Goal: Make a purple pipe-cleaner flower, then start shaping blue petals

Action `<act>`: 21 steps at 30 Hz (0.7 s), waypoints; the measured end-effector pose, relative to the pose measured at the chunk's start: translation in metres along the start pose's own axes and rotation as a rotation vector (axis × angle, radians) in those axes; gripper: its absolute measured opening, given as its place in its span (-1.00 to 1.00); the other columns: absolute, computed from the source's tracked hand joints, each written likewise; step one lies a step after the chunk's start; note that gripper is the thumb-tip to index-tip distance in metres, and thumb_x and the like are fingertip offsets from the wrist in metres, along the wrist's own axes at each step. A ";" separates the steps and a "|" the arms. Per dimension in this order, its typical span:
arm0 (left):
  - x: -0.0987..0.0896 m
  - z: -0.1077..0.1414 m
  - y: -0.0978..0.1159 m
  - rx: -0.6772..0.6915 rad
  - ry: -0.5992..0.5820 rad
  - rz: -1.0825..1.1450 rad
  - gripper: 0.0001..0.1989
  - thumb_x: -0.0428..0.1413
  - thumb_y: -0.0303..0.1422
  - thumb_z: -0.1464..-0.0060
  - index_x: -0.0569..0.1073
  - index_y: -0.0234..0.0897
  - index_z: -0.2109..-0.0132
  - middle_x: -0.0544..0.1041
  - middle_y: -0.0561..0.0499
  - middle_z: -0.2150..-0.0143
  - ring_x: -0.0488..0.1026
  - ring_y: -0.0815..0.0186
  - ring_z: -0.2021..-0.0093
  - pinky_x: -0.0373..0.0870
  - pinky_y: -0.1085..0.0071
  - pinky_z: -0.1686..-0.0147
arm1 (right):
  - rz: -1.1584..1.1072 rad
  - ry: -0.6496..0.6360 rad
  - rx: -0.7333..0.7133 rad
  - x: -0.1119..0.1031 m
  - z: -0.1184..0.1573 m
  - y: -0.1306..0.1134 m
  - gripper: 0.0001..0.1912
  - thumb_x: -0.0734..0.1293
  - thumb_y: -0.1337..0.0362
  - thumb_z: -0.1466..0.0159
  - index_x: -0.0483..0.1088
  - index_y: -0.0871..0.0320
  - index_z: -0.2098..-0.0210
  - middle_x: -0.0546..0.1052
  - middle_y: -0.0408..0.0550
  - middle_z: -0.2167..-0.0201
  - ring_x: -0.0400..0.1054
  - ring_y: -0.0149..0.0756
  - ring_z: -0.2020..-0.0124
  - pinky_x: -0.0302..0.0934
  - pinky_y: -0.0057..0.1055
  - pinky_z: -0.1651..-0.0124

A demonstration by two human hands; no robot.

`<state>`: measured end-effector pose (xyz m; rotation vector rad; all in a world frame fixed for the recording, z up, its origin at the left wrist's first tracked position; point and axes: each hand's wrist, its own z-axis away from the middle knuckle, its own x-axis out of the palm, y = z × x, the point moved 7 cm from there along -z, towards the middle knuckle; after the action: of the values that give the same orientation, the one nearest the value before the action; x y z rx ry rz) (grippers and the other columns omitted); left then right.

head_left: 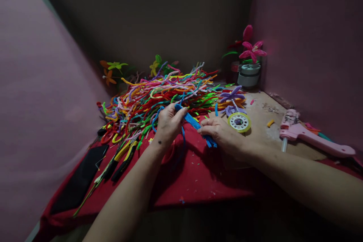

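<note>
**Blue bundle held slantwise between two hands**

From where I stand, I see the bundle of fuzzy blue stems (193,121) above the red cloth (195,181), in front of the person. I take the bundle as the centre of a clock, with twelve pointing away from the person. Its long axis runs from ten o'clock to four o'clock.

The left hand (169,121) is at the ten o'clock end, with thumb and fingers closed on it. The right hand (219,132) comes from the four o'clock side, and its fingertips are pinched on the lower part. Neither hand is nearer, as both touch the bundle: the left has the far end, the right is close to the loose ends, which stick out past its fingers toward the person.

A big heap of coloured stems (167,92) lies at eleven o'clock, just behind the left hand. At two o'clock there is a purple flower (232,95), and at three o'clock a yellow-rimmed wheel (239,122), near the right hand. The pink glue gun (314,136) is farther out at three. Yellow-and-black pliers (124,160) and a dark flat object (81,177) lie toward eight.
</note>
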<state>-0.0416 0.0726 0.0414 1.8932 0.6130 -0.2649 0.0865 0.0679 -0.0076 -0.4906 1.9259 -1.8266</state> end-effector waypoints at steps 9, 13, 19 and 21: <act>-0.021 0.000 0.002 0.090 0.193 -0.243 -0.83 0.07 -0.28 0.04 0.41 -0.27 0.49 0.28 0.13 0.64 0.18 0.47 0.61 0.09 0.53 0.59 | -0.090 -0.028 0.074 0.003 -0.002 0.008 -0.80 0.26 0.36 0.02 0.15 0.17 0.72 0.13 -0.28 0.74 -0.07 -0.54 0.70 -0.20 -0.48 0.62; -0.017 -0.005 -0.015 -0.121 0.104 0.087 -0.78 0.09 -0.29 0.08 0.35 -0.30 0.57 0.23 0.16 0.73 0.10 0.52 0.72 0.02 0.56 0.71 | -0.121 -0.027 0.108 0.005 -0.001 0.010 -0.82 0.28 0.32 0.01 0.18 0.16 0.67 0.15 -0.29 0.74 -0.05 -0.54 0.71 -0.19 -0.48 0.62; -0.013 -0.006 -0.026 -0.307 0.060 0.393 -0.78 0.16 -0.33 0.15 0.30 -0.34 0.58 0.21 0.20 0.78 0.05 0.57 0.81 -0.08 0.61 0.80 | -0.148 -0.062 0.135 0.006 -0.005 0.014 -0.77 0.30 0.28 0.01 0.16 0.16 0.68 0.13 -0.30 0.79 -0.07 -0.56 0.75 -0.25 -0.49 0.65; -0.014 -0.005 -0.027 -0.323 0.044 0.421 -0.76 0.17 -0.28 0.15 0.31 -0.34 0.54 0.25 0.19 0.75 0.07 0.58 0.81 -0.07 0.61 0.82 | -0.165 -0.028 0.113 0.000 -0.006 0.011 -0.75 0.29 0.27 -0.01 0.15 0.16 0.69 0.12 -0.30 0.80 -0.09 -0.56 0.76 -0.25 -0.48 0.65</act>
<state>-0.0680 0.0813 0.0286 1.6678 0.2543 0.1419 0.0831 0.0738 -0.0189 -0.6508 1.7983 -2.0075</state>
